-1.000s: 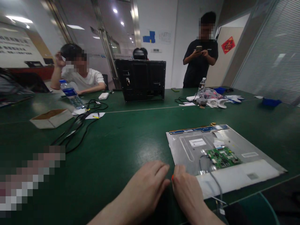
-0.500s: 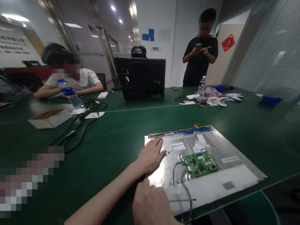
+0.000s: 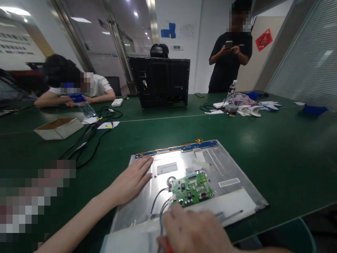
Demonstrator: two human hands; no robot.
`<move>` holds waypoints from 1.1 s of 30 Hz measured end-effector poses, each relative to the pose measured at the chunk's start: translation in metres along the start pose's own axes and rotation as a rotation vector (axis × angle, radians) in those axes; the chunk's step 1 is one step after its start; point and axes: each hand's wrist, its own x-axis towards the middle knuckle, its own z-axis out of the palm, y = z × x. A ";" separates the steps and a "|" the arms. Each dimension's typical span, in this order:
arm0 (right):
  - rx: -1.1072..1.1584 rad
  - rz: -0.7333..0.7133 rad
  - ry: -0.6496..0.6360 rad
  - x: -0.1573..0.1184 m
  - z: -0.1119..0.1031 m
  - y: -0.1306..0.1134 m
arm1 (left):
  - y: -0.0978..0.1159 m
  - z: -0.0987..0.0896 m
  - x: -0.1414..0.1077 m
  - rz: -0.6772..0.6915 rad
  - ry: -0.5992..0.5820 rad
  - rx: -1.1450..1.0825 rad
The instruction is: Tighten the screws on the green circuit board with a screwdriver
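A display panel (image 3: 228,167) lies on the green table with its silvery metal back up. My left hand (image 3: 133,181) rests flat near its left edge, fingers stretched out. Close to the panel's near side, my right hand (image 3: 195,228) is closed on a screwdriver; its thin shaft (image 3: 233,216) sticks out to the right and a bit of red handle shows below the hand. Just beyond that hand sits a green circuit board (image 3: 193,189), with grey cables (image 3: 161,211) running from its left side. A narrow blue board (image 3: 179,149) lines the panel's far edge.
A black monitor frame (image 3: 165,82) stands across the table. To the left are an open cardboard box (image 3: 59,129), black cables (image 3: 92,144) and a water bottle (image 3: 86,107). A plastic bag and gloves (image 3: 250,110) lie at right. One person sits left; another stands holding a phone.
The panel appears further left in view, with my left hand still on it. My right hand has moved right and now lies in front of the circuit board.
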 end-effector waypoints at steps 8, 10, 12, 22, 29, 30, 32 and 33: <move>-0.049 0.464 -0.174 -0.001 -0.049 0.128 | -0.026 -0.014 -0.021 -0.053 0.016 -0.012; 0.029 0.428 -0.205 0.000 -0.045 0.142 | -0.023 -0.023 -0.016 -0.073 0.009 -0.039; 0.078 0.395 -0.244 0.003 -0.042 0.146 | -0.016 -0.035 -0.008 -0.087 0.009 -0.088; 0.121 0.351 -0.343 0.023 -0.040 0.148 | 0.010 -0.053 0.012 -0.042 -0.069 -0.316; 0.164 0.214 -0.336 0.023 -0.039 0.145 | 0.012 -0.052 -0.002 0.008 -0.191 -0.405; 0.165 0.201 -0.323 0.022 -0.039 0.144 | 0.012 -0.052 -0.003 0.014 -0.207 -0.424; 0.169 0.183 -0.302 0.021 -0.037 0.142 | 0.011 -0.051 -0.003 0.021 -0.227 -0.456; 0.172 0.175 -0.298 0.021 -0.036 0.141 | 0.010 -0.051 -0.003 0.020 -0.225 -0.462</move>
